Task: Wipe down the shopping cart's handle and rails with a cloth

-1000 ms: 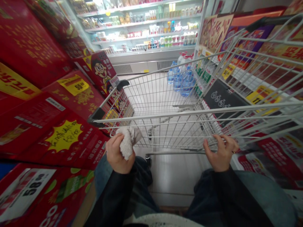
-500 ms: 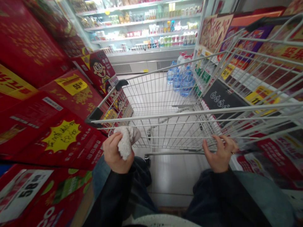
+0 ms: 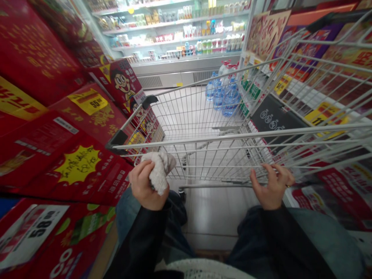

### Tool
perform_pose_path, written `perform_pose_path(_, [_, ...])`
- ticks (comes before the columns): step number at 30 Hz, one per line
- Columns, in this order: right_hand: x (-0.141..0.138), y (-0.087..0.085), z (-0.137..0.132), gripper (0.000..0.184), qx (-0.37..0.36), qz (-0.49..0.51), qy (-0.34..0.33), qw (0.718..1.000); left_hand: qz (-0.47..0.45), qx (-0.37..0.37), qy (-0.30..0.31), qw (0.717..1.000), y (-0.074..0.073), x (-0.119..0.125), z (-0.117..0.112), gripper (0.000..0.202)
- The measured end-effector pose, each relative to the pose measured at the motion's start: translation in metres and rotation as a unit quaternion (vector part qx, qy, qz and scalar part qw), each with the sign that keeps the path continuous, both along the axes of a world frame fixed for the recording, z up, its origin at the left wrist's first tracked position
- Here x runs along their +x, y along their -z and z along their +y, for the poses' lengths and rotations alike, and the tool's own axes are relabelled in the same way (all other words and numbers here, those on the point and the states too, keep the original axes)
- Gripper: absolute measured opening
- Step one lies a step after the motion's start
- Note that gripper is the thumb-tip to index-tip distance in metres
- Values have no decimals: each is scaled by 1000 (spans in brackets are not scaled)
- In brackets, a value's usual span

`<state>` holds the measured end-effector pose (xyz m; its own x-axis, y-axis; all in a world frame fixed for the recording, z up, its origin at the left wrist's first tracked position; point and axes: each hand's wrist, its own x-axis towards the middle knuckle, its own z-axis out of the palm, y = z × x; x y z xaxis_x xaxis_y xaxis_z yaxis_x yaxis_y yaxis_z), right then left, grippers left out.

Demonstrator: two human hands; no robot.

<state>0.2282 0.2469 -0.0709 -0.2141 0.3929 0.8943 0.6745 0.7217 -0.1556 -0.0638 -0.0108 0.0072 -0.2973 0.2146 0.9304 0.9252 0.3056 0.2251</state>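
My left hand (image 3: 145, 186) is closed around a crumpled, pale, fluffy cloth (image 3: 160, 174). It is close to the near side of a grey wire shopping cart (image 3: 203, 138), below the top rail. Further right, my right hand (image 3: 269, 188) has its thumb and fingers apart, with the fingertips at the lower wires of the same side. No object shows in it, and a ring is on one finger. The cart stands sideways across in front of me, and its wire basket shows no goods inside.
Red gift boxes (image 3: 95, 162) with price signs are stacked close on the left. Blue water bottles (image 3: 230, 100) stand on the floor behind the cart. Shelves with boxed goods (image 3: 302, 50) line the right, and a lit refrigerated display (image 3: 174, 58) spans the back.
My left hand and the cloth have shifted slightly right and up in view. My right hand keeps nearly the same place at the wires. The cart looks almost unmoved.
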Motion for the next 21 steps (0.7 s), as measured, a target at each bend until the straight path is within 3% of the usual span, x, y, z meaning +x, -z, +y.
perform_pose_path(6, [0,-1,-2,41,-13,-6,-4,1000,-15,-73,27,997,24,3,-9,51])
perform_pose_path(13, [0,-1,-2,38,-16,0,-4,1000,1,0,21,1000,-3,2,1,58])
perform_pose_path(19, [-1,-2,-2,39,-9,-3,-7,1000,-8,-62,39,997,24,7,-1,50])
perform_pose_path(21, [-1,-2,-3,39,-14,-4,-5,1000,-8,-68,47,997,23,8,-3,52])
